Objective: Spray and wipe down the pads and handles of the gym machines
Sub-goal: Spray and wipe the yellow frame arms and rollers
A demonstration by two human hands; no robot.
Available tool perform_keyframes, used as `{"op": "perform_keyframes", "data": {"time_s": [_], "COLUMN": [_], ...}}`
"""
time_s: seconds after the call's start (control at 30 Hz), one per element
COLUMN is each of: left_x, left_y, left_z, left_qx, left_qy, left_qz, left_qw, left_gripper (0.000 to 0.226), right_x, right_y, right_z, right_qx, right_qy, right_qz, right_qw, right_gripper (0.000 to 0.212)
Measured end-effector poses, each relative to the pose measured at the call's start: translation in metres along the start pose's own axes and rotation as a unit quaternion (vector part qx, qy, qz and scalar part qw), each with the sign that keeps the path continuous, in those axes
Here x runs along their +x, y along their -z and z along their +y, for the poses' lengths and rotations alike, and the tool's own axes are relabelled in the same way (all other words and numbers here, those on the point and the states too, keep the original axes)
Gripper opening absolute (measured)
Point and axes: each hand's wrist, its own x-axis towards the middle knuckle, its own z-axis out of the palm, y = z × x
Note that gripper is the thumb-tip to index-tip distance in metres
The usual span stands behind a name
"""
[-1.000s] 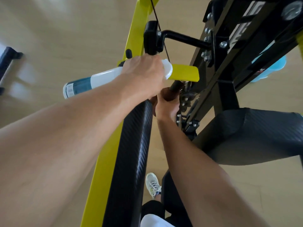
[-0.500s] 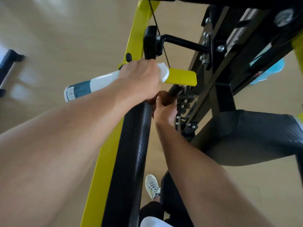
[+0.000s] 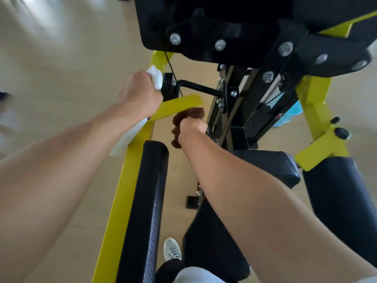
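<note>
- The left hand (image 3: 140,94) is curled round a white spray bottle (image 3: 126,137); the bottle's white top shows above the knuckles and its blurred body runs down and back under the wrist, along the forearm.
- That hand hangs over the yellow frame rail (image 3: 114,201), just left of a short yellow bar (image 3: 179,105) that juts out to the right from the rail.
- Right of the rail lies a long black pad (image 3: 144,211) with a woven texture, running from the lower edge up to a rounded end just below the hands.
- Behind the left hand a black bracket with a thin black rod (image 3: 200,87) reaches across to the machine's black upright.
- The right hand (image 3: 192,127) is closed in a fist round a brown cloth (image 3: 188,117), which bunches above and to the left of the knuckles, just below the yellow bar's tip. Whether the cloth touches the bar or the upright cannot be told.
- Below the right forearm sits a black seat pad (image 3: 271,166), and further right another dark pad (image 3: 342,201) bolted to a yellow bracket.
- A grey shoe (image 3: 172,250) stands on the pale floor (image 3: 61,78) between the long pad and the seat.
</note>
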Motion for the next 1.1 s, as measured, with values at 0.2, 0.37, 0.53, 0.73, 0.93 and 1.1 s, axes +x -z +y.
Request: {"op": "perform_keyframes", "data": {"time_s": [0.2,0.37,0.53,0.73,0.93,1.1], "left_x": [-0.028,-0.07,-0.1,-0.137,-0.182,-0.219], "left_y": [0.026,0.034,0.018,-0.05,-0.128,-0.169], "left_z": [0.055,0.129,0.214,0.276,0.292,0.284], "left_qx": [-0.129,-0.217,-0.335,-0.409,-0.383,-0.345], "left_qy": [-0.057,-0.165,-0.187,-0.124,-0.056,-0.015], "left_qz": [0.046,0.094,0.06,-0.011,-0.022,-0.081], "left_qw": [0.989,0.957,0.921,0.904,0.922,0.935], "left_gripper": [0.026,0.027,0.028,0.025,0.027,0.026], "right_x": [-0.109,-0.122,-0.104,-0.063,-0.039,-0.008], "right_y": [0.082,0.144,0.236,0.368,0.408,0.398], "right_z": [-0.076,-0.113,-0.135,-0.156,-0.127,-0.119], "right_qx": [0.032,0.054,0.132,0.035,-0.277,-0.338], "right_qy": [-0.043,-0.002,0.112,0.282,0.166,0.197], "right_qz": [-0.178,-0.151,-0.123,-0.094,-0.195,-0.166], "right_qw": [0.983,0.987,0.977,0.954,0.926,0.905], "right_gripper": [0.062,0.019,0.017,0.04,0.051,0.019]}}
